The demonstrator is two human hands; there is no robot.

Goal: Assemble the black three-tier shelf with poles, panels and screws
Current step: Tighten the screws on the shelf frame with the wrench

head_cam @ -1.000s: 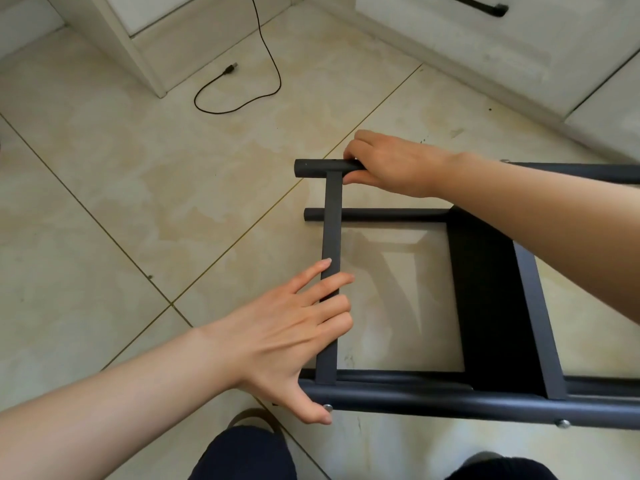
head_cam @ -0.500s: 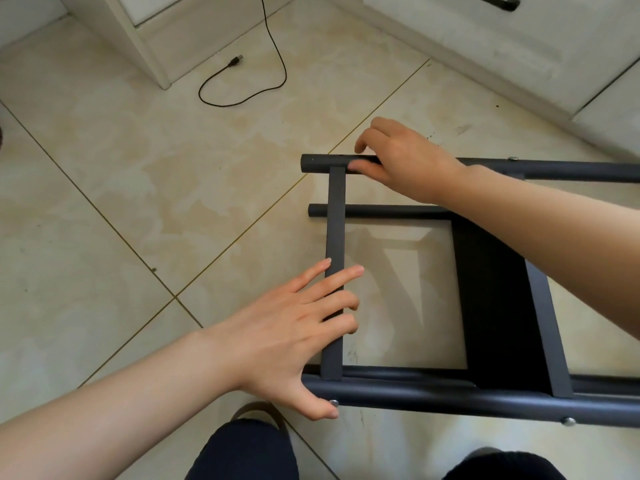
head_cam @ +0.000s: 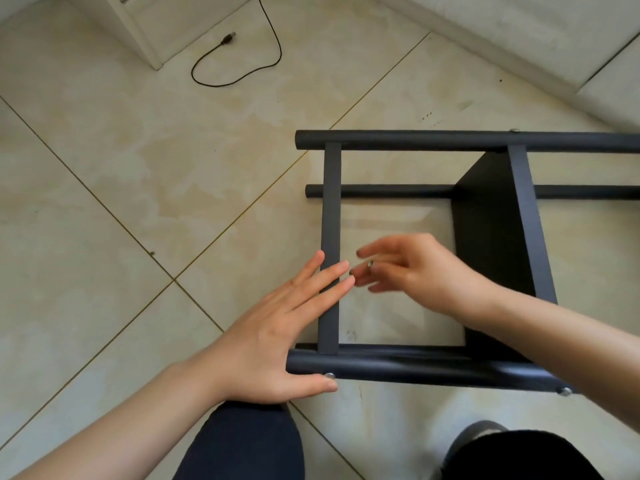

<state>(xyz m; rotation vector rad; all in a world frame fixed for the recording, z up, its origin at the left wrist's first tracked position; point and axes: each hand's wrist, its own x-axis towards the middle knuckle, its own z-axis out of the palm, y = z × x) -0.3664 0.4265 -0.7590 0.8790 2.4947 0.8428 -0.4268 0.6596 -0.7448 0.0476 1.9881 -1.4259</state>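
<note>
My knees [head_cam: 242, 445] are nearest, just below the black shelf frame [head_cam: 485, 237], which lies on its side on the tiled floor [head_cam: 121, 202]. My left hand [head_cam: 277, 341] lies flat with fingers straight across the frame's end panel [head_cam: 329, 244], the thumb under the near pole [head_cam: 415, 370] beside a silver screw [head_cam: 329, 376]. Just right of that panel my right hand [head_cam: 412, 268] hovers inside the frame, blurred, fingertips pinching a small silver screw [head_cam: 370, 263]. Beyond it lie the middle panel [head_cam: 491, 230] and the far pole [head_cam: 450, 140]. Farthest off from the frame, a black cable [head_cam: 242, 74] curls by the white cabinets [head_cam: 519, 36].
</note>
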